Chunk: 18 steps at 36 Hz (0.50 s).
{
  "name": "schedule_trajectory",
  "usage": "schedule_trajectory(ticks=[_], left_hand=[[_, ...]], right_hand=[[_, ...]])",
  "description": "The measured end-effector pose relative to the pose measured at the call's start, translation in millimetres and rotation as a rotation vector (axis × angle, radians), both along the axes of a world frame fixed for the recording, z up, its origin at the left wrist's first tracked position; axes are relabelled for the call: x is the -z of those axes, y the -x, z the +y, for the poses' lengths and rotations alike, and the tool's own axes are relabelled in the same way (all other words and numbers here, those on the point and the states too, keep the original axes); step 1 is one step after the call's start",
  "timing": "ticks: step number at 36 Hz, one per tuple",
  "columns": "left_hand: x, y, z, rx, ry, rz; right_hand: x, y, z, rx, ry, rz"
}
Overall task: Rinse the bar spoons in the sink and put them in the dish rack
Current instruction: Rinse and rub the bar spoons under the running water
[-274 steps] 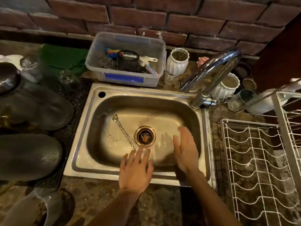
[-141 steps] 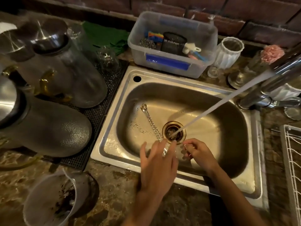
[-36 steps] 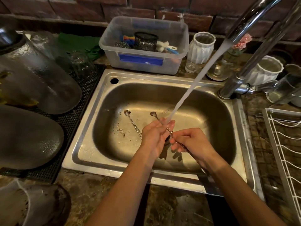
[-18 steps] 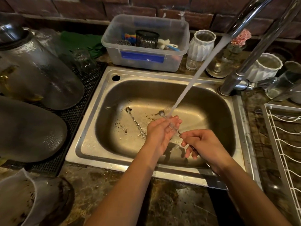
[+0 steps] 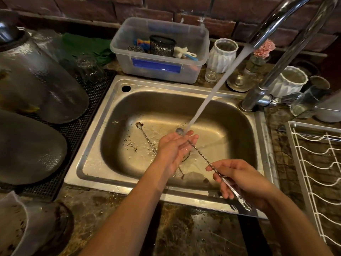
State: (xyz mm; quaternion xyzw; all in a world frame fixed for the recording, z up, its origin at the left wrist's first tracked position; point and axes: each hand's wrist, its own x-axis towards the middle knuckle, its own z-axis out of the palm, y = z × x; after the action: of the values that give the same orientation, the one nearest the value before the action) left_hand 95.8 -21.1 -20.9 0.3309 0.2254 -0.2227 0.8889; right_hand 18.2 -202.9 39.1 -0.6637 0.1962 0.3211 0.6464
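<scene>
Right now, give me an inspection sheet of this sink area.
Surface: steel sink, wet, specks on its floor; water stream running from the faucet.
Job's things: held bar spoon, bowl under the stream; second bar spoon lying on the sink floor; dish rack at right, no spoons seen in it.
Clutter: plastic tub of scrubbers; white ribbed cups; glass jars on a mat.
Grippers: left hand open, rubbing near the spoon's bowl; right hand grips its handle.
Cables: nothing seen.
Surroundings: brick wall behind.
</scene>
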Motion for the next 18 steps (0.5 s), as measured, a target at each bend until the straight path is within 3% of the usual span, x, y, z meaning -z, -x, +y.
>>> schedule_trajectory(ticks=[10,18], left_hand=[[-1,0,-10,0.006,0.051,-0.010],[-1,0,-14,0.004,0.044,0.010]], right_hand=[[1,1,-19,0.179,-0.199,0.186],[0,5,-22,0.196,-0.092,0.121]])
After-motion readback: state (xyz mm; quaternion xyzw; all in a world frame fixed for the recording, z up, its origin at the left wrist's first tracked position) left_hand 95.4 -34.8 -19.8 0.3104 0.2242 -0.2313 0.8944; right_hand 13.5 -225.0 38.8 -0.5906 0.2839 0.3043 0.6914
